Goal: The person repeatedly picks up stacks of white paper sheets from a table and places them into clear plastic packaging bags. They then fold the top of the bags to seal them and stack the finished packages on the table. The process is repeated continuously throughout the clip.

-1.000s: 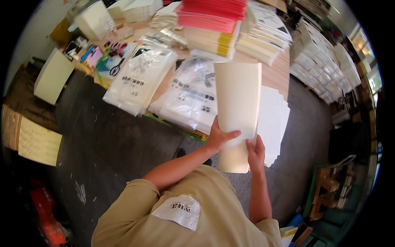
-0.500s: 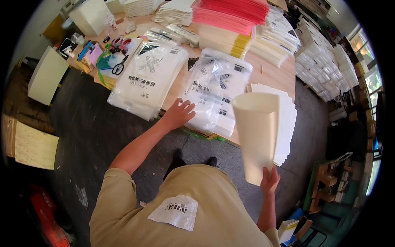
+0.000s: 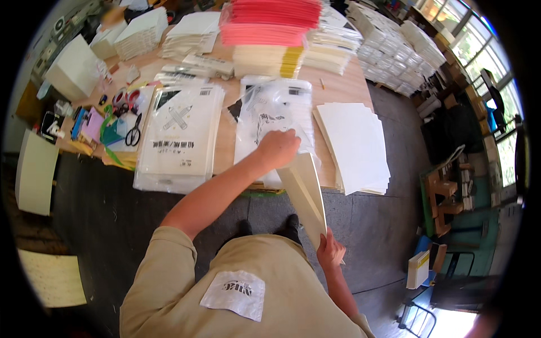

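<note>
My right hand (image 3: 331,251) grips the near end of a thick stack of cream paper sheets (image 3: 305,194), held edge-on and tilted away from my body toward the table. My left hand (image 3: 276,149) reaches forward and rests, fingers curled, on a clear plastic bag (image 3: 274,115) lying on the wooden table (image 3: 344,89), touching the far end of the cream stack. To the right of the bag lies a flat pile of cream sheets (image 3: 355,143).
A second clear bag with printed sheets (image 3: 179,135) lies left of my left hand. Scissors (image 3: 133,132), tape rolls and small items sit at the table's left. Pink and cream paper stacks (image 3: 270,34) fill the back. Cream boards (image 3: 35,172) stand on the dark floor.
The cream stack has swung from upright at my right side to edge-on, pointing at the table. My left hand moved right across the clear bag to the stack's far end.
</note>
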A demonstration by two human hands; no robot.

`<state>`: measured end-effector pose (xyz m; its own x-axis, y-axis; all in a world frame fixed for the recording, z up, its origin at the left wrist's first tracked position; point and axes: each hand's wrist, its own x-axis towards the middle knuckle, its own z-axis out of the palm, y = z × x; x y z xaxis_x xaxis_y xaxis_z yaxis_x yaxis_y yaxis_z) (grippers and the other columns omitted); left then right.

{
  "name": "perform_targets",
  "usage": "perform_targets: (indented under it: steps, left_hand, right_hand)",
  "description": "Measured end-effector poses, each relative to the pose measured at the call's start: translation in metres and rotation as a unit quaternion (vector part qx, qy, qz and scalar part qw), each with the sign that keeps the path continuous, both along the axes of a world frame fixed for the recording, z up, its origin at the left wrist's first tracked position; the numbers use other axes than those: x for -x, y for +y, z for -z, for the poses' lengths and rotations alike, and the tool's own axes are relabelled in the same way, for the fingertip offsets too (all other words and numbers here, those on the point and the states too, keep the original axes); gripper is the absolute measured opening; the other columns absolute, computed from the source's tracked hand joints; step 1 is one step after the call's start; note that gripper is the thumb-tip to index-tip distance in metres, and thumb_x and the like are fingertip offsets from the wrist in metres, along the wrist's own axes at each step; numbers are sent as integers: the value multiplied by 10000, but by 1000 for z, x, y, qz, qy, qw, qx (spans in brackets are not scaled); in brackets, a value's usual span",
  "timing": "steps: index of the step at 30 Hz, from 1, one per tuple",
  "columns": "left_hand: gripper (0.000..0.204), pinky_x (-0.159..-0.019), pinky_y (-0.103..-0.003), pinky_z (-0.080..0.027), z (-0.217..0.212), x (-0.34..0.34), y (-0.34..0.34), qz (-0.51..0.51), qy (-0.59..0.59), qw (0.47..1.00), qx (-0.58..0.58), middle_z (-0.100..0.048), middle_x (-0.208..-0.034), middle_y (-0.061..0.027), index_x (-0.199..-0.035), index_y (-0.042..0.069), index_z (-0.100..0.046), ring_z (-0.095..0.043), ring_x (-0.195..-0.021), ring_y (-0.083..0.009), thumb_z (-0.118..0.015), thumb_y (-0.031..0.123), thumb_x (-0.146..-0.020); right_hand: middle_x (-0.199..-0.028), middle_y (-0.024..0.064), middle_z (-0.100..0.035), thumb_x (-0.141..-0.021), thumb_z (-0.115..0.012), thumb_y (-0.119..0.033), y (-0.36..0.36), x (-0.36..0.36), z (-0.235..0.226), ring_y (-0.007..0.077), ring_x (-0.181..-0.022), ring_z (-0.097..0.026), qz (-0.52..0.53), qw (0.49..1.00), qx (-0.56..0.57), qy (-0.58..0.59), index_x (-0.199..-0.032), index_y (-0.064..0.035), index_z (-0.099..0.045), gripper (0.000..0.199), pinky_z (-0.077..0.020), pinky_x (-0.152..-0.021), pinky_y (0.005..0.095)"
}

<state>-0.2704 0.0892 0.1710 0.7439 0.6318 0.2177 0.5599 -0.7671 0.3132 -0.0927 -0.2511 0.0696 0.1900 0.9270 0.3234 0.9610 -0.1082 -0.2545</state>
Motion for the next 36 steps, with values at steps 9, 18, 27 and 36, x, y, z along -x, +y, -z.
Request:
perform_targets:
  steps: [9, 18, 27, 36]
  left_hand:
    - [145, -610, -406, -585, -15, -56, -87, 96, 14, 995, 7, -633, -899, -187, -882, -4, -670, -704, -736, -324, -593, 92, -805]
    - [145, -596, -397, -585, -12, -77, -186, 200, -35, 979, 15, -615, -831, -191, -782, -29, -678, -707, -721, -328, -600, 91, -803]
    - [570, -964, -488, -467, -11, -16, -176, 245, -186, 951, 2, -525, -1256, -189, -1378, 31, -454, -594, -1101, -354, -630, 292, -903]
    - [802, -1081, -466, -358, 99, 68, -130, 47, -282, 955, 84, -464, -1382, -176, -1404, 112, -440, -463, -1265, -351, -801, 420, -758]
  right_hand:
    - [-757, 100, -694, -936, -584, -253, 74, 45, -16, 311, -596, -661, 79, 991, 110, -18, -1178, -88, -591, 293, -509, -536, 453]
    - [-876, 185, -693, -947, -544, -277, 187, 57, -13, 344, -797, -684, 46, 978, 196, -50, -993, -47, -643, 255, -529, -670, 468]
    - [-968, 219, -680, -936, -557, -272, 204, 19, 11, 347, -885, -675, 12, 989, 75, 126, -1042, -38, -659, 276, -527, -740, 460]
    - [-1239, 181, -615, -987, -468, -163, 256, -20, 44, 139, -852, -632, -51, 975, -124, 177, -1407, -82, -430, 430, -489, -572, 254]
